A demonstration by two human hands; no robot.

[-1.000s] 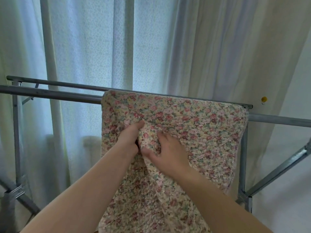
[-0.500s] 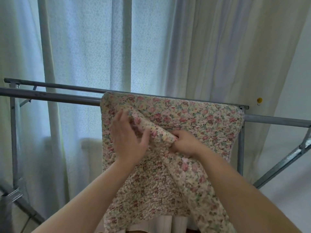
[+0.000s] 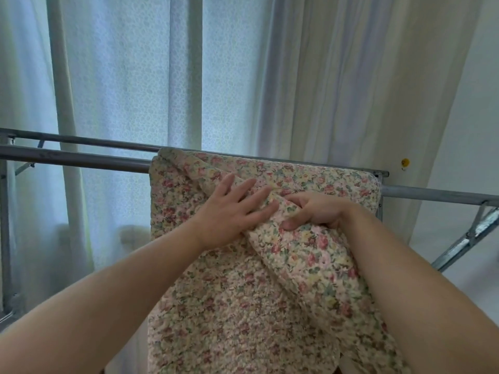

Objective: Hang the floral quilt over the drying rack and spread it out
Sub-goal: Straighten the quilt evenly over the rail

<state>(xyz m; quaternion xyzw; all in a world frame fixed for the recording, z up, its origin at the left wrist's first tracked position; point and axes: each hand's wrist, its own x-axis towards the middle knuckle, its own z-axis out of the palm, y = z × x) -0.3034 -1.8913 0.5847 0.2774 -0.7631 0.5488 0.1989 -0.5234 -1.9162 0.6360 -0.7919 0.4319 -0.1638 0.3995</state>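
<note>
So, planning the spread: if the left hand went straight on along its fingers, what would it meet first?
The left hand would probably meet the quilt fold that the right hand grips; depth unclear.

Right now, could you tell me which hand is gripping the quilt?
The right hand, curled round a fold of the floral quilt; the left hand rests flat, fingers straight.

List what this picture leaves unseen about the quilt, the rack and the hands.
Head view:
- floral quilt: lower part runs off the bottom edge; far side hidden by its own front layer.
- right hand: fingertips tucked under a quilt fold.
- drying rack: feet outside the frame.
- yellow spot: too small to identify.
</note>
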